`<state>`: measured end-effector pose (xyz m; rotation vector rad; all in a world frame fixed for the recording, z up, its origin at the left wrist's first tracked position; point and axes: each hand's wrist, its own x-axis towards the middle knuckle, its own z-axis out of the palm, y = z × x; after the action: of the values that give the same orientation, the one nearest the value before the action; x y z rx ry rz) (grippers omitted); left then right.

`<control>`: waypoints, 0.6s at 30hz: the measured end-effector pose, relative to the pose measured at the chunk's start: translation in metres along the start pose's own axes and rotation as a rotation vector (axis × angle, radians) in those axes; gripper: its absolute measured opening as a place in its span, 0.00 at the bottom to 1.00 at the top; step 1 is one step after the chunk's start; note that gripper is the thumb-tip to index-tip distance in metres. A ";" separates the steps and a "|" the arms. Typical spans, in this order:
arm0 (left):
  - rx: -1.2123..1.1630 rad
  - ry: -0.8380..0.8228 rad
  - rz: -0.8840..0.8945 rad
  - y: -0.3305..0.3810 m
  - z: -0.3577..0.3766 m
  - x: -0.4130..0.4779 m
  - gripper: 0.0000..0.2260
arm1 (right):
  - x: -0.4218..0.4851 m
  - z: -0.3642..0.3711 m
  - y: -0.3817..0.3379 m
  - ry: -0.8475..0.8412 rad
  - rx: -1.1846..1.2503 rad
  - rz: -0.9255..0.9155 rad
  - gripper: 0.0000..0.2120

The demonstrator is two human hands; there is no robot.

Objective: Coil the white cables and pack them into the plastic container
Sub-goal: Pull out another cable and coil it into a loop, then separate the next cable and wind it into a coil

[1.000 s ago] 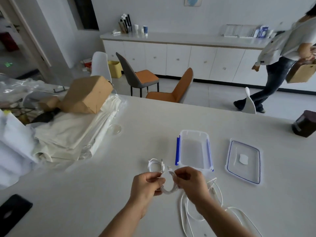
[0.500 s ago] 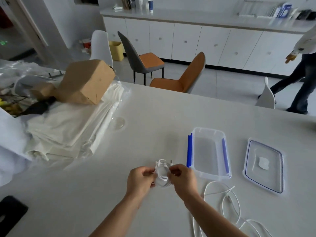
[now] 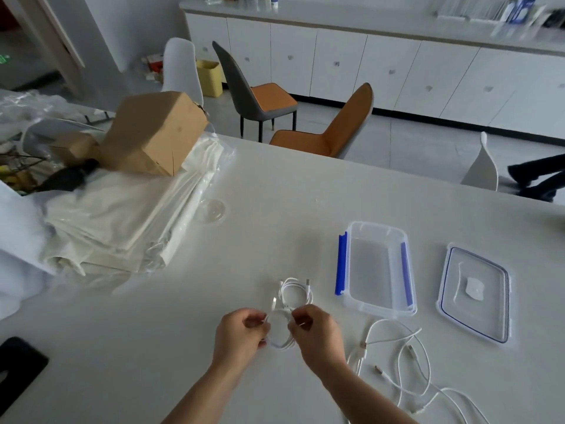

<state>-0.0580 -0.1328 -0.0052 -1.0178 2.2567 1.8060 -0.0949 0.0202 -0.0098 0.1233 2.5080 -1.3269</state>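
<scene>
My left hand [image 3: 241, 335] and my right hand [image 3: 316, 333] both pinch a small coil of white cable [image 3: 279, 341] just above the white table. Further loops of that white cable [image 3: 295, 293] spread out beyond my fingers, with plug ends showing. The clear plastic container [image 3: 377, 267] with blue side clips stands open to the right of my hands, nothing inside it. Its clear lid [image 3: 475, 293] lies flat further right. Loose white cables [image 3: 406, 362] sprawl on the table beside my right forearm.
A brown cardboard box [image 3: 156, 133] sits on folded white sheets in plastic [image 3: 122, 215] at the left. A dark phone [image 3: 18, 367] lies at the near left edge. Chairs [image 3: 330, 130] stand beyond the table's far edge. A person's legs [image 3: 538, 175] show at far right.
The camera has tilted down and closer. The bunched cable between my hands has opened into wider loops, with plug ends now sticking out beyond my fingers. The person at right walked further out of view.
</scene>
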 end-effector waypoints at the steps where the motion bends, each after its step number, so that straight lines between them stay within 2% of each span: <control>1: 0.032 -0.002 -0.001 -0.008 -0.001 -0.002 0.07 | -0.005 0.005 0.005 -0.013 -0.012 0.009 0.02; 8: 0.425 0.080 0.128 -0.022 0.007 -0.017 0.00 | -0.023 0.013 0.016 0.008 -0.124 0.030 0.01; 13: 0.528 0.134 0.199 -0.024 0.012 -0.022 0.06 | -0.029 0.005 0.016 0.012 -0.133 0.048 0.08; 18: 0.629 0.154 0.285 -0.021 0.009 -0.035 0.09 | -0.042 -0.029 0.029 0.030 -0.023 0.032 0.04</control>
<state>-0.0228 -0.1111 -0.0095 -0.7570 2.8915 0.9608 -0.0551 0.0630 -0.0044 0.1786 2.5347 -1.2930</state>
